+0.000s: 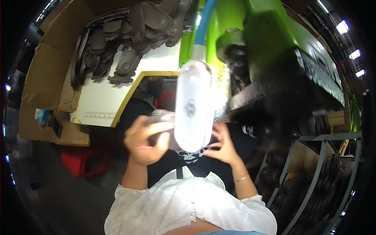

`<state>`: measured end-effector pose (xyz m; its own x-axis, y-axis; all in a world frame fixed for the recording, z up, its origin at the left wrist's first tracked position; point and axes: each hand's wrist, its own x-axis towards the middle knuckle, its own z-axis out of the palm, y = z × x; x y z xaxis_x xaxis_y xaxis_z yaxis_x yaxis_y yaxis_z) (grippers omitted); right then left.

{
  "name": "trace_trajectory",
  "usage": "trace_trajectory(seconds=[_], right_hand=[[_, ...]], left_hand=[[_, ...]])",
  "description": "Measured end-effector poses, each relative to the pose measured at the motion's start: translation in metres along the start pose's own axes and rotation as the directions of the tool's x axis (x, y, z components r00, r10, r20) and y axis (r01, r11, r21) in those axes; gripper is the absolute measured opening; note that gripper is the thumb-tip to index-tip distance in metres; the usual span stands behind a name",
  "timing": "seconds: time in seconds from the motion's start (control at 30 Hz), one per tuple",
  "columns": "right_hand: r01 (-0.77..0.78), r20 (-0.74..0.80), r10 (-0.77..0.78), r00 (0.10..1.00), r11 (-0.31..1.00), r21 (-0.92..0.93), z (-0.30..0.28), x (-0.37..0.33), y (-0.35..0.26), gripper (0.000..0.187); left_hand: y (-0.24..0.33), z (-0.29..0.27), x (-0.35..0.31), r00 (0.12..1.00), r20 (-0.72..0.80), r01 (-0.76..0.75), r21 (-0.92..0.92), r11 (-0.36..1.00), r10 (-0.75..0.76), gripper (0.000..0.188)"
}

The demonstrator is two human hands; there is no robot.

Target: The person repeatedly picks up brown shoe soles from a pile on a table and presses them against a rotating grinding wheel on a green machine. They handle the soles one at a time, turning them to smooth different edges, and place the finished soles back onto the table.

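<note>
A left hand (143, 145) and a right hand (226, 149) are held out before the torso (192, 199), seen from above.
The left forearm (135, 175) and right forearm (243, 183) are extended forward, with the hands turned inward, apart from each other. On the left, the fingers (156, 128) are curved and the thumb (162, 141) is set opposite, in a grasping pose. On the right, the fingers are loosely bent; their tips are partly hidden, so a grip cannot be confirmed.
</note>
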<state>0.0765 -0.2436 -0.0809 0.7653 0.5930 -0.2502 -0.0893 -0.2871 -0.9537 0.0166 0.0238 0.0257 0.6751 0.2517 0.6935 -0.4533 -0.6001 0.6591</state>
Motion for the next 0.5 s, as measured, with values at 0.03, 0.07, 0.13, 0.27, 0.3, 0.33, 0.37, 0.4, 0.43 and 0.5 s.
trace_trajectory(seconds=[0.03, 0.07, 0.13, 0.27, 0.3, 0.33, 0.37, 0.4, 0.43, 0.5], right_hand=[[-0.017, 0.158, 0.011, 0.987, 0.999, 0.036, 0.015, 0.000, 0.002, 0.060], [0.035, 0.292, -0.064, 0.954, 0.994, 0.104, 0.025, -0.002, 0.007, 0.062], [-0.132, 0.382, 0.126, 0.916, 0.991, -0.011, 0.042, -0.011, 0.009, 0.052], [-0.212, 0.237, 0.151, 0.960, 0.942, 0.259, 0.053, -0.023, 0.011, 0.041], [-0.208, 0.208, 0.156, 0.966, 0.943, 0.261, 0.055, -0.023, 0.007, 0.038], [-0.250, 0.272, 0.177, 0.946, 0.932, 0.264, 0.058, -0.019, 0.012, 0.034], [-0.161, 0.261, 0.099, 0.960, 0.960, 0.230, 0.061, -0.020, 0.010, 0.033], [-0.068, 0.259, 0.015, 0.966, 0.978, 0.198, 0.062, -0.020, 0.006, 0.032], [-0.086, 0.308, 0.018, 0.951, 0.974, 0.209, 0.062, -0.021, 0.012, 0.033], [0.038, 0.330, -0.048, 0.943, 0.999, 0.037, 0.050, -0.027, 0.011, 0.034]], left_hand=[[0.003, 0.014, -0.020, 0.959, 0.069, 0.282, -0.180, 0.942, -0.274, 0.024], [0.012, 0.034, -0.023, 0.953, 0.059, 0.298, -0.354, 0.886, -0.297, 0.027], [0.028, 0.068, -0.035, 0.893, 0.143, 0.422, -0.596, 0.683, -0.427, 0.040], [0.038, 0.096, -0.026, 0.692, 0.524, 0.708, -0.356, 0.610, -0.497, 0.035], [0.045, 0.093, -0.003, 0.605, 0.622, 0.761, -0.269, 0.591, -0.496, 0.034], [0.038, 0.100, -0.007, 0.618, 0.582, 0.748, -0.229, 0.623, -0.528, 0.032], [0.028, 0.103, -0.011, 0.605, 0.577, 0.744, -0.164, 0.648, -0.549, 0.026], [0.029, 0.098, -0.008, 0.613, 0.577, 0.755, -0.225, 0.616, -0.540, 0.021], [0.030, 0.094, -0.005, 0.621, 0.577, 0.763, -0.287, 0.579, -0.531, 0.018], [0.038, 0.082, -0.003, 0.638, 0.574, 0.766, -0.406, 0.499, -0.513, 0.018]])
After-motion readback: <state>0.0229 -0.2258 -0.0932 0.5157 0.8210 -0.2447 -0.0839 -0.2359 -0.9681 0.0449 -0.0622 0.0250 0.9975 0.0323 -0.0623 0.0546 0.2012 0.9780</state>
